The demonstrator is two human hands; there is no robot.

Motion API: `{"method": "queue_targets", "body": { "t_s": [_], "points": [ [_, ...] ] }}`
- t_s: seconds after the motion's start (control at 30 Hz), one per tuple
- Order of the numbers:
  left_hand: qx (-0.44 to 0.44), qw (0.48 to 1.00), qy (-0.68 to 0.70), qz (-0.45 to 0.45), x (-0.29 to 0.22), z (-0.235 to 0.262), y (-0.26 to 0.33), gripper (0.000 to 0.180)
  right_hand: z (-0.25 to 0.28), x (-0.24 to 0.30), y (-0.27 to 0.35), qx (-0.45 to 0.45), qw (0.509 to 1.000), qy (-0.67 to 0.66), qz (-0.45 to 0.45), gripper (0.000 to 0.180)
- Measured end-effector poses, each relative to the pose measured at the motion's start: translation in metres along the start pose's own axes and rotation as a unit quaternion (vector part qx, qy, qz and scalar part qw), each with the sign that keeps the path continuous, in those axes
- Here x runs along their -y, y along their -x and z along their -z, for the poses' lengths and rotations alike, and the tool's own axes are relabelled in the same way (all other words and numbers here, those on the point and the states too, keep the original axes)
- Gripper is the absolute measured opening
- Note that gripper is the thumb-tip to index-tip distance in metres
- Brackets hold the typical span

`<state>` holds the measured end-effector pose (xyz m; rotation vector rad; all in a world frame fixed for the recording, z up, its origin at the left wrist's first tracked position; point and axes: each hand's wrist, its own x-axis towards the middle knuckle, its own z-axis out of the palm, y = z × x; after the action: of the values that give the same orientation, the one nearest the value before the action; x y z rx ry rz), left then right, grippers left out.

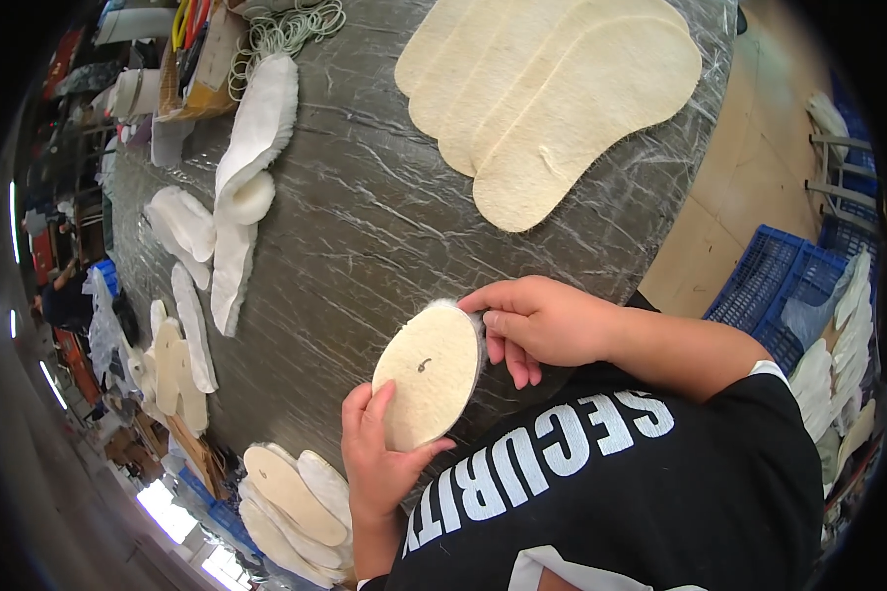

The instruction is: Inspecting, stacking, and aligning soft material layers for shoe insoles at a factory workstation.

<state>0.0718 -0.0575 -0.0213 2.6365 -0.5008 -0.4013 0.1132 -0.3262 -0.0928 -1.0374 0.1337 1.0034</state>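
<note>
At the far left edge of a dark, plastic-wrapped worktable (365, 217), loose stacks of white fleece insoles (251, 148) and tan-backed ones (172, 369) trail down toward another pile of insoles (291, 497) at the table's near corner. Just right of that pile, the left hand (376, 453) grips the lower end of a single insole (430, 372), fingers curled behind it and thumb pressed along its edge. The insole is held above the table edge, close to the person's chest, tan backing facing the camera and a fringe of pale fleece showing around its rim. The right hand (534, 320) pinches its upper end, thumb on top and fingers curled beneath. Farther right, a fanned stack of large cream sole-shaped sheets (552, 98) lies on the table, and blue plastic crates (779, 286) stand on the floor.
</note>
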Motion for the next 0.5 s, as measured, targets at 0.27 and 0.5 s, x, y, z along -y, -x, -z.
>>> {"method": "queue_targets", "body": {
  "t_s": [0.27,0.5],
  "points": [
    [0.007,1.0,-0.001,0.007,-0.0002,0.0008,-0.0014,0.095,0.0004,0.001,0.0,0.003,1.0,0.004,-0.001,0.04],
    [0.014,1.0,-0.002,0.004,-0.001,0.0005,-0.0033,0.096,0.0012,0.0007,0.0002,0.012,1.0,0.002,0.001,0.04]
  ]
}}
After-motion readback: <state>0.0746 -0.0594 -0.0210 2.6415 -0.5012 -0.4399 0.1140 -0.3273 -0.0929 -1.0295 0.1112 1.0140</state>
